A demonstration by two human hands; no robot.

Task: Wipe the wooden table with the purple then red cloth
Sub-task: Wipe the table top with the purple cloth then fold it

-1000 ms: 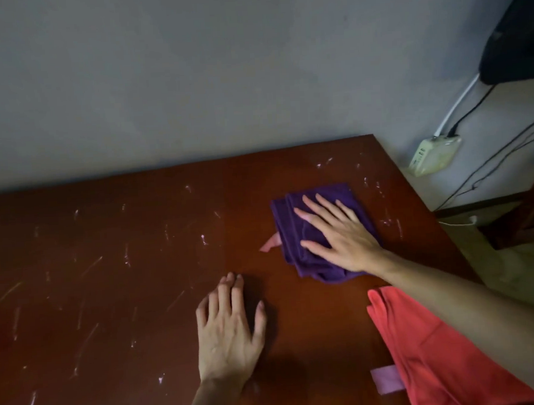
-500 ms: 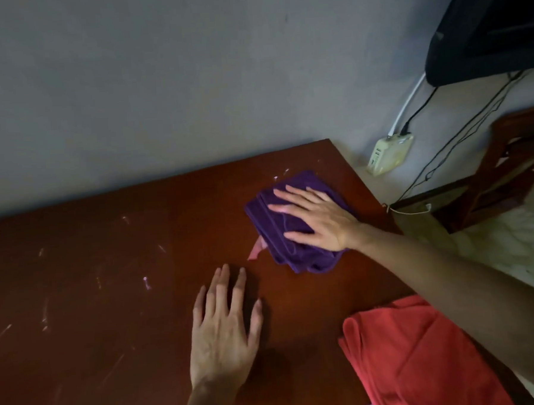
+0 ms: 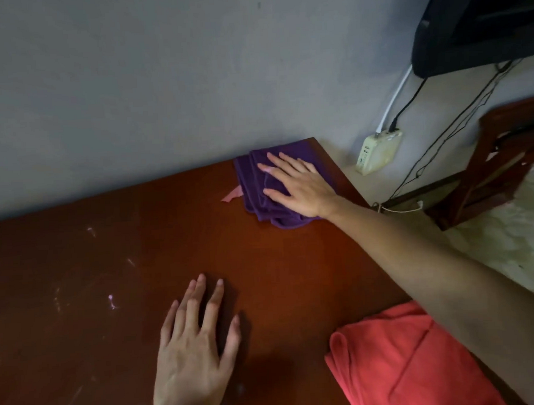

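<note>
The folded purple cloth [image 3: 255, 187] lies at the far right corner of the dark wooden table [image 3: 107, 257], against the wall. My right hand [image 3: 299, 185] presses flat on it with fingers spread, arm reaching across from the right. A small pink tag [image 3: 232, 195] sticks out at the cloth's left side. My left hand [image 3: 193, 355] rests palm down on the bare wood near the front, fingers apart, holding nothing. The red cloth [image 3: 401, 365] lies folded at the near right of the table, partly under my right forearm.
Pale smears and scratches mark the table's left part [image 3: 57, 303]. A grey wall runs along the table's far edge. Right of the table, a white power strip [image 3: 377, 150] with cables hangs on the wall, below a dark screen [image 3: 479, 21]. A wooden frame [image 3: 499, 171] stands beyond.
My right hand has slid the purple cloth away from me to the table's far right corner. My left hand has stayed flat in place. The camera view has shifted.
</note>
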